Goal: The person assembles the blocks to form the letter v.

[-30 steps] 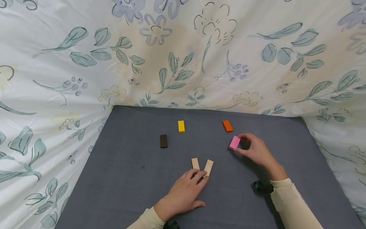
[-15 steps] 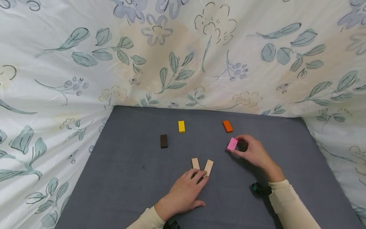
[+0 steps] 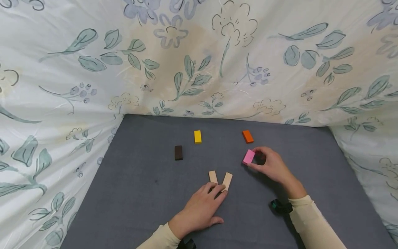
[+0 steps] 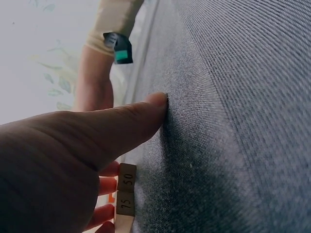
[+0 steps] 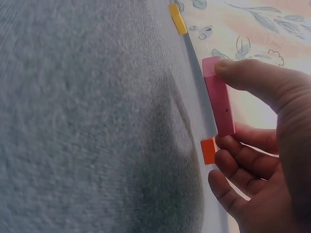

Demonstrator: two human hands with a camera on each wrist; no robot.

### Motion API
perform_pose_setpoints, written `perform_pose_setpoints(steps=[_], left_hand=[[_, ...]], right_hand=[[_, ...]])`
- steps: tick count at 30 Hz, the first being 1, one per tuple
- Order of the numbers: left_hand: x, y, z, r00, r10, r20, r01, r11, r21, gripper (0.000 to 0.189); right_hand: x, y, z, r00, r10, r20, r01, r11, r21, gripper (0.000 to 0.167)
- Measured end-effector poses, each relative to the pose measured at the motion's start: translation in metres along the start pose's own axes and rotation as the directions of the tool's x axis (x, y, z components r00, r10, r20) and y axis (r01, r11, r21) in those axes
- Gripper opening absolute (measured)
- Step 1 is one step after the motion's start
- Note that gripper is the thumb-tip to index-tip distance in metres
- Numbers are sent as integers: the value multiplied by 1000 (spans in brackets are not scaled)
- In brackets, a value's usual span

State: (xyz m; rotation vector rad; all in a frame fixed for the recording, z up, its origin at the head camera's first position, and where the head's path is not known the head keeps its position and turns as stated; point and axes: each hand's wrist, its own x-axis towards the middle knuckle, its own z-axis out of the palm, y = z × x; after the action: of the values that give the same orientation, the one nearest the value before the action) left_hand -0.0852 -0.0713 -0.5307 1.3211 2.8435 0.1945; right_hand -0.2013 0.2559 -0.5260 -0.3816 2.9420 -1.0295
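Note:
Between thumb and fingers my right hand (image 3: 271,166) pinches a pink block (image 3: 248,157) by its ends, low over the grey cloth. The right wrist view shows the same pink block (image 5: 219,99) with the thumb on its upper end and fingertips at its lower end. My left hand (image 3: 200,207) lies palm down, fingers extended over the near ends of two plain wooden blocks, a left one (image 3: 212,176) and a right one (image 3: 227,181), set in a V. In the left wrist view the ends of wooden blocks (image 4: 126,190) read 50 and 75.
An orange block (image 3: 247,136) lies just beyond the right hand. Further left are a yellow block (image 3: 197,137) and a dark brown block (image 3: 178,153). Grey cloth (image 3: 140,193) covers the table, and a floral curtain (image 3: 192,69) hangs behind and at both sides.
My right hand has shifted slightly left with the pink block. The left hand and the two wooden blocks have stayed in place.

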Motion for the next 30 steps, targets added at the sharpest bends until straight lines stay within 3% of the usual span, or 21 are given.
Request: perform_pose_setpoints(steps=[30], left_hand=[[2,2,-2,1000,-14,15,14,1000,27,89]], right_hand=[[-1,-20,15,998,-67,11,66,997,27,60]])
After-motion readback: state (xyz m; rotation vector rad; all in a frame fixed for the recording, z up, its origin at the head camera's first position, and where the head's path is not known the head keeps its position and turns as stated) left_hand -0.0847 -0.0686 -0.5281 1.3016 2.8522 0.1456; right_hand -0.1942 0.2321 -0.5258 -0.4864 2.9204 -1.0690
